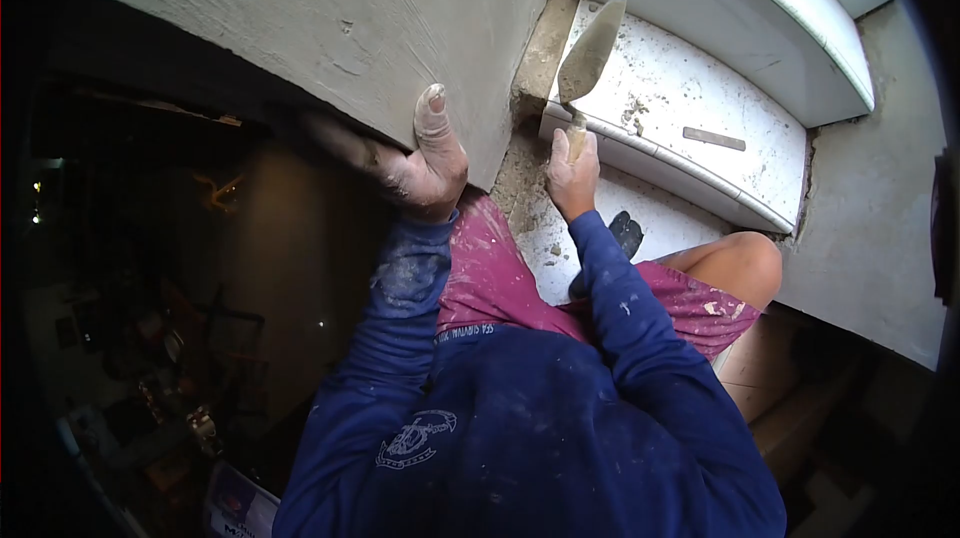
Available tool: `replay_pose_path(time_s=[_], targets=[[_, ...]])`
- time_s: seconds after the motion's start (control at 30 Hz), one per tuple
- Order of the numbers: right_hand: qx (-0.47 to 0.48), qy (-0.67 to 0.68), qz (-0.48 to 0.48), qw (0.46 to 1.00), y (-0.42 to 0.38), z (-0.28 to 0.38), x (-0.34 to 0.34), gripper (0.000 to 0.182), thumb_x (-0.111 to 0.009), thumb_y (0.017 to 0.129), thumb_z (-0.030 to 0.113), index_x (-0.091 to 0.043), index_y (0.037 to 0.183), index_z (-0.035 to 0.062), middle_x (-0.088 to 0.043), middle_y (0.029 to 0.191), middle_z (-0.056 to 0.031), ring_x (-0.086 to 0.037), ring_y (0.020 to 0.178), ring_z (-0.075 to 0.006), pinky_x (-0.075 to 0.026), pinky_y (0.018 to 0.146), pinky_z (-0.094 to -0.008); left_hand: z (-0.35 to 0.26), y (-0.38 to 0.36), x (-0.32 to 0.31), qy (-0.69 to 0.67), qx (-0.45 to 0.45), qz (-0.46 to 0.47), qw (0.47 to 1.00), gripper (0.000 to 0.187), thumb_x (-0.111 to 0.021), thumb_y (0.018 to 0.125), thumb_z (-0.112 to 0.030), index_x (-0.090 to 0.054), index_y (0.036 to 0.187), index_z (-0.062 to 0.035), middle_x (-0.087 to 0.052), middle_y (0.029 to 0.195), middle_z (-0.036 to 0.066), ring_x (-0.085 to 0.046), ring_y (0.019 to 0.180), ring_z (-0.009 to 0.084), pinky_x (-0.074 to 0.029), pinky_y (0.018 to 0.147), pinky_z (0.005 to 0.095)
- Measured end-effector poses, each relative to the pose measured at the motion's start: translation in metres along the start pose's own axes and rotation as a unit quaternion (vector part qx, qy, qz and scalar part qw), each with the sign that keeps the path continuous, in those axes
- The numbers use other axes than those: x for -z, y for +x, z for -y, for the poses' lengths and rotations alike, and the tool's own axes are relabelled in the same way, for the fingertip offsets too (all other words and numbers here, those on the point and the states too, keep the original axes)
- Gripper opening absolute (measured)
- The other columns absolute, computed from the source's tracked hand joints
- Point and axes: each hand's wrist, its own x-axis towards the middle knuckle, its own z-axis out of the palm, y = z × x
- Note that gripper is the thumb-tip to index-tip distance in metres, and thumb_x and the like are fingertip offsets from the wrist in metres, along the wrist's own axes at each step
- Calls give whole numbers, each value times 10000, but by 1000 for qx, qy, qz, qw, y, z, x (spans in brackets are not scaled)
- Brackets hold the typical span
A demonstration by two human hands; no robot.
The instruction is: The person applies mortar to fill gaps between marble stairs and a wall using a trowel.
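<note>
A pointed trowel (592, 53), its blade smeared with grey mortar, is held by the handle in my right hand (573, 173). Its blade points up and away over the white tiled step (725, 83). My left hand (435, 166), dusty with plaster, is at the lower edge of the grey plastered wall (330, 23). The thumb stretches up along the plastered face, while the other fingers reach out past the edge into shadow, spread away from the thumb. Those fingertips are dark and blurred.
A flat strip (714, 139) lies on the step among mortar crumbs (635, 116). Another curved step (740, 8) rises behind it. Rough, bare masonry (540, 58) runs between wall and steps. Left of me is a dark drop with cluttered items below.
</note>
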Motion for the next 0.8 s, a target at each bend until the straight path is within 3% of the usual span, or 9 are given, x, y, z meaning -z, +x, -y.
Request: replay_pose_path(time_s=[0.1, 0.23, 0.27, 0.3, 0.4, 0.53, 0.63, 0.73, 0.8], targets=[[38, -133, 107, 985, 15, -43, -1, 350, -611, 937, 332, -537, 971, -9, -641, 856, -265, -642, 808, -430, -487, 718, -472, 3, 2, -9, -34, 6, -19, 999, 937, -678, 921, -218, -13, 1506, 88, -144, 1512, 327, -261, 1382, 430, -236, 1141, 497], [9, -22, -4, 1000, 3, 9, 9, 357, -607, 933, 335, -528, 956, -13, -621, 832, -278, -625, 813, -461, -483, 726, -489, -15, -1, 1, -43, 118, 13, 992, 920, -673, 925, -232, -37, 1496, 108, -163, 1504, 334, -270, 1378, 430, -250, 1133, 497], [87, -59, 23, 994, 8, -15, 1, 365, -612, 931, 337, -524, 950, -16, -618, 821, -282, -618, 804, -476, -485, 721, -491, -17, 1, -2, -46, 142, 6, 989, 916, -673, 925, -234, -43, 1494, 110, -165, 1504, 335, -267, 1379, 430, -248, 1133, 498], [83, -127, 86, 985, 9, -14, 4, 350, -611, 936, 320, -506, 947, -14, -619, 803, -277, -614, 785, -484, -485, 710, -498, -19, 3, -4, -50, 165, -1, 985, 913, -673, 925, -236, -49, 1493, 112, -168, 1503, 336, -265, 1381, 430, -247, 1132, 500], [46, -75, 57, 994, 10, -4, 14, 355, -609, 936, 322, -508, 943, -18, -624, 808, -288, -615, 802, -497, -485, 703, -506, -21, -5, -5, -43, 197, -13, 979, 912, -674, 924, -237, -54, 1495, 110, -162, 1508, 335, -239, 1394, 432, -221, 1140, 509], [46, -105, 80, 990, 13, -14, 14, 356, -615, 932, 319, -499, 937, -18, -624, 803, -305, -625, 807, -494, -487, 693, -512, -22, 1, -8, -102, 167, -52, 979, 918, -676, 922, -234, -48, 1503, 99, -146, 1517, 332, -196, 1413, 439, -182, 1153, 524], [59, -109, 61, 990, 7, -6, 15, 352, -617, 932, 318, -494, 933, -12, -622, 812, -313, -624, 796, -495, -487, 695, -515, -3, 1, -1, -1, 59, -7, 998, 921, -675, 922, -232, -41, 1508, 88, -130, 1522, 331, -187, 1417, 440, -179, 1154, 527], [51, -168, 86, 981, 8, -12, 12, 355, -615, 939, 335, -503, 963, -1, -628, 836, -311, -631, 812, -485, -491, 704, -497, -19, 2, 2, 2, 112, 14, 994, 881, -648, 933, -141, -9, 1519, 17, -227, 1466, 257, -339, 1308, 348, -337, 1075, 440], [58, -142, 67, 986, 11, -22, 14, 357, -617, 937, 333, -502, 958, -5, -629, 832, -308, -632, 810, -482, -491, 702, -497, -27, 14, 0, -7, 133, 25, 991, 890, -648, 932, -136, 2, 1522, 12, -209, 1471, 255, -332, 1312, 349, -335, 1077, 440]])
